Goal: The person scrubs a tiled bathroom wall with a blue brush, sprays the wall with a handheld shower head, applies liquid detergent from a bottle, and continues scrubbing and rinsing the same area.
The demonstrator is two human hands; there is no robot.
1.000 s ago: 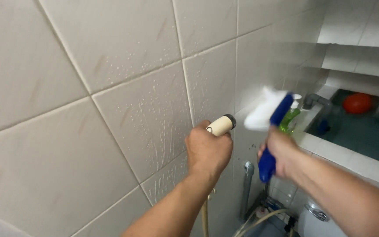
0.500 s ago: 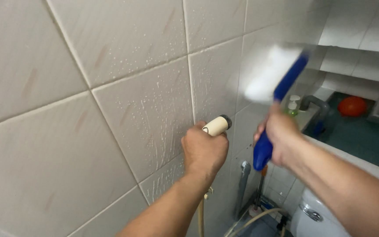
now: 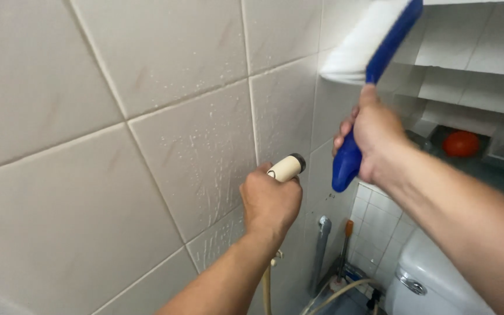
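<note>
Tiled wall (image 3: 77, 87); right hand (image 3: 374, 131) raised (brush (image 3: 374, 41) aloft)

My left hand (image 3: 270, 201) is gripping the cream sprayer (image 3: 287, 167), aiming it at the wet tiles (image 3: 199, 157). My right hand (image 3: 371, 134) is holding the blue brush (image 3: 374, 52), bristles pressing against the wall.

Tiled wall (image 3: 88, 146) blocks ahead — open room rightward, above the toilet tank (image 3: 433, 274).

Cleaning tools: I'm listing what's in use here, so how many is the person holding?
2. A cream spray nozzle in the left hand, pointed at the tiled wall; a blue-handled scrub brush in the right hand, raised against the wall. More may be out of view.
</note>
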